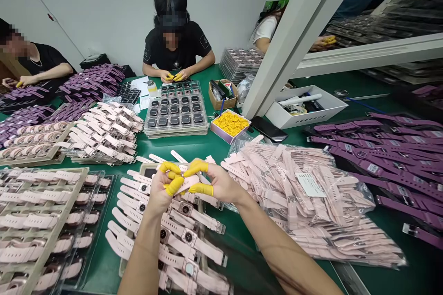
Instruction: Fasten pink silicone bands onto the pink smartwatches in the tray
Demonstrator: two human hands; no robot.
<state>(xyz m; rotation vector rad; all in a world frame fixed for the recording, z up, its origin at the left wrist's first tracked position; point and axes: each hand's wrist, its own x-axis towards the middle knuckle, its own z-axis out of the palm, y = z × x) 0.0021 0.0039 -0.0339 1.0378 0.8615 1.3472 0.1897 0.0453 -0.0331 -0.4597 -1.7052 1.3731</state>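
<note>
Yellow finger covers sit on the fingertips of both my hands. My left hand point(166, 184) pinches one side of a pale pink watch strap point(188, 183), and my right hand point(207, 179) grips its other side, close beside the left. Fingers cover part of the strap, so whether a watch is attached there is hidden. Below my hands, rows of pink-strapped watches point(188, 237) lie over a tray, several with their round sensor backs facing up.
Bagged pink straps point(287, 184) lie right, purple straps point(387, 156) beyond. Pink watch trays point(38, 212) stand left. Ahead are a box of yellow finger covers point(231, 124), a watch-case tray point(176, 113), a phone point(269, 129), a white post point(294, 37) and a person point(175, 46).
</note>
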